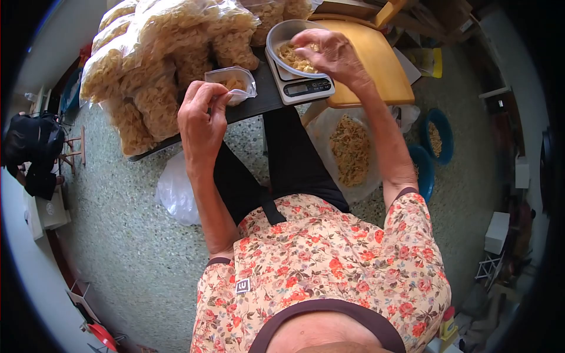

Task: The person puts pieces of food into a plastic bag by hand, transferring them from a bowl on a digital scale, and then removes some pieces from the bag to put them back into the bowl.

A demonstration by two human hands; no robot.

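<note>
My left hand (203, 115) pinches the rim of a small clear plastic bag (250, 88), whose mouth gapes toward me. Some pale dried pieces (234, 83) lie inside it. Over a white plastic bowl (276, 34), my right hand (332, 56) has its fingers curled among yellowish dried flakes (291, 59); whatever is between the fingertips is partly hidden. The bowl stands on a white digital scale (323, 87), its display facing me at the table's edge.
Filled clear bags (147, 65) are piled high on the dark table (265, 105) at the left. A wooden chair (376, 65) stands at the right. On the floor are a plastic sheet with flakes (351, 150), blue basins (440, 123) and a white plastic bag (178, 188). Another person (32, 147) is far left.
</note>
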